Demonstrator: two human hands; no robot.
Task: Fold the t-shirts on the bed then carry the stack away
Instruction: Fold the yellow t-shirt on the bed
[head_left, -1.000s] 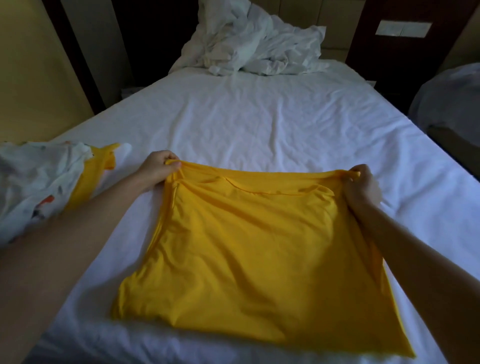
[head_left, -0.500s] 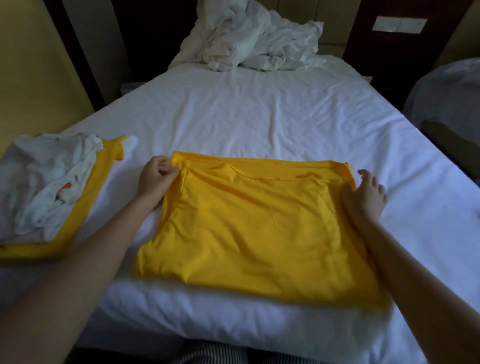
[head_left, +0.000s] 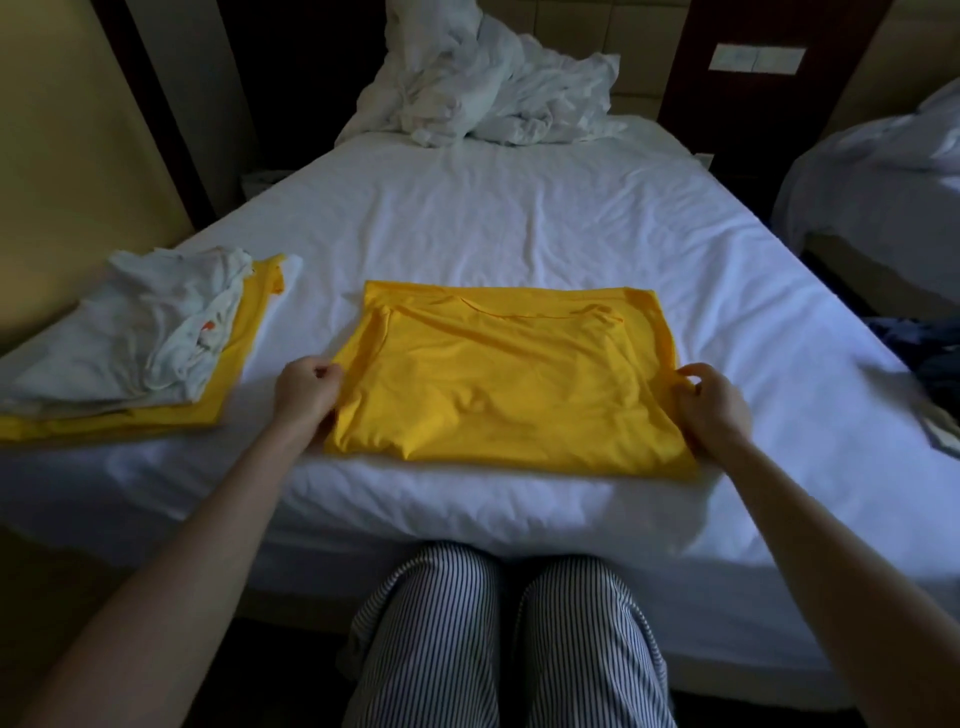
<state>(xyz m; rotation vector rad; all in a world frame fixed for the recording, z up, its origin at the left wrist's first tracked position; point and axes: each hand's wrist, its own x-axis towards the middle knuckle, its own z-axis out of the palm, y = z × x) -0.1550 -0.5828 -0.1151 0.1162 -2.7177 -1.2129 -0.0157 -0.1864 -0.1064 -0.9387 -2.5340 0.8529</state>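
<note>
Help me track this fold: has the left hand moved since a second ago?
Yes. The left hand slid toward the person, from the yellow t-shirt's far corner to midway down its left edge, nearer the bed's near edge.

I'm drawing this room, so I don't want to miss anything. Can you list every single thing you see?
yellow t-shirt: one, yellow, folded flat in the middle, near the bed's front edge
pile of shirts: one pile, white on top of yellow, on the bed's left side
bed: one, white sheet, centre
crumpled bedding: one heap, white, far end of the bed
second bed: one, white, right
dark cloth: one, dark blue, right edge, partly cut off
wall plate: one, pale, top right
striped trousers: one pair, dark and white stripes, bottom
left hand: pinches the t-shirt's left edge
right hand: pinches its right edge
</note>
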